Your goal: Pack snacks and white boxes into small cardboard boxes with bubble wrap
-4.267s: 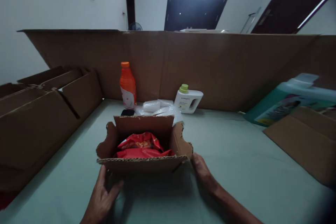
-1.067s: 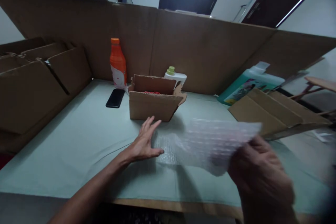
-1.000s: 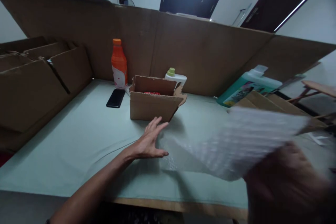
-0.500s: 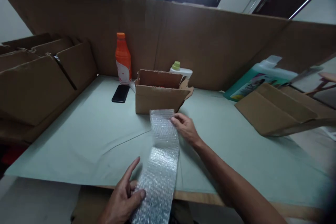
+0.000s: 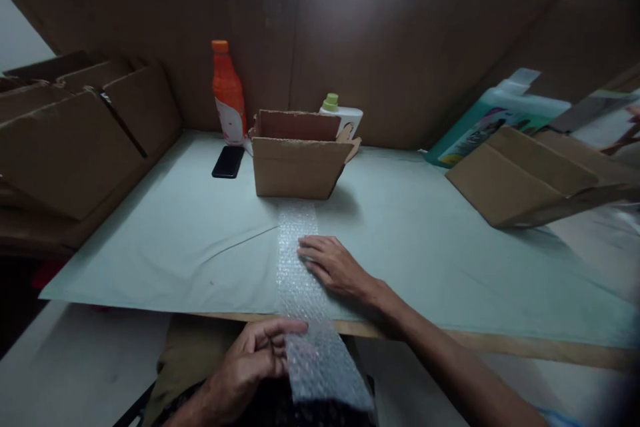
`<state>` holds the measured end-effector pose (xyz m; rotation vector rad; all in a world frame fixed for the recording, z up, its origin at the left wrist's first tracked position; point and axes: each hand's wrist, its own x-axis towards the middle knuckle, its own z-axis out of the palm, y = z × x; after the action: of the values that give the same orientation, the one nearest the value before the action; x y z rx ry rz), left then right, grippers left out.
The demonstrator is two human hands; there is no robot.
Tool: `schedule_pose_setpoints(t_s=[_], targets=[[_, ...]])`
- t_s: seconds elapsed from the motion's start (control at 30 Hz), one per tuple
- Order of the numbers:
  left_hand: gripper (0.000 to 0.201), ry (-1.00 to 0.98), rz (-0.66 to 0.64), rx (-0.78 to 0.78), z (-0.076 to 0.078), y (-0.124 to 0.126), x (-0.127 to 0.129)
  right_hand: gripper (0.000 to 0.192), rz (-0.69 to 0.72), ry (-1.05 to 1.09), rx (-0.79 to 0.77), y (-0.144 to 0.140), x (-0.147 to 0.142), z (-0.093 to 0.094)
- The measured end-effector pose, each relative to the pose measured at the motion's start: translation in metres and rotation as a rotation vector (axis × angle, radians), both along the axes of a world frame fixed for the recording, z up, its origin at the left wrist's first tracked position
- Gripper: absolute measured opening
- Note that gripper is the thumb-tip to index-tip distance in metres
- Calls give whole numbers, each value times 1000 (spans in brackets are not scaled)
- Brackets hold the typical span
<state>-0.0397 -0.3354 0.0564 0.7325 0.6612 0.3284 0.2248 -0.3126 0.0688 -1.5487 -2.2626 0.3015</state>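
A strip of bubble wrap (image 5: 300,267) lies flat on the counter (image 5: 430,240), running from its near edge to the open cardboard box (image 5: 296,165). The right hand (image 5: 336,265) presses it down, palm open; the left hand (image 5: 250,365) pinches the overhanging end. Judged from this, the strip is laid out but wraps nothing yet.

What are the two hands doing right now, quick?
Left hand: closed, pinching the near end of the bubble wrap strip, which hangs past the table edge.
Right hand: open, lying flat on the strip, pressing it to the table.
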Motion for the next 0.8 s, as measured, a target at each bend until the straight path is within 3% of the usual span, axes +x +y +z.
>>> schedule_pose_setpoints(t_s=[0.17, 0.3, 0.4, 0.5, 0.6, 0.7, 0.8], targets=[[58, 82, 107, 52, 13, 11, 8, 52, 18, 89, -79, -51, 30, 24], [55, 142, 145, 72, 11, 24, 22, 86, 39, 225, -215, -91, 11, 26], [60, 195, 146, 73, 8, 33, 27, 67, -162, 341, -127, -86, -18, 5], [77, 251, 149, 135, 6, 37, 22, 50, -343, 337, -52, -64, -33, -16], [71, 409, 205, 467, 4, 32, 10, 52, -357, 187, 16, -48, -31, -26], [42, 528, 203, 1081, 0, 23, 3, 60, -338, 33, 138, -43, -23, -31], [38, 521, 88, 1572, -4, 22, 6, 68, -337, -2, 201, -42, -16, -30]])
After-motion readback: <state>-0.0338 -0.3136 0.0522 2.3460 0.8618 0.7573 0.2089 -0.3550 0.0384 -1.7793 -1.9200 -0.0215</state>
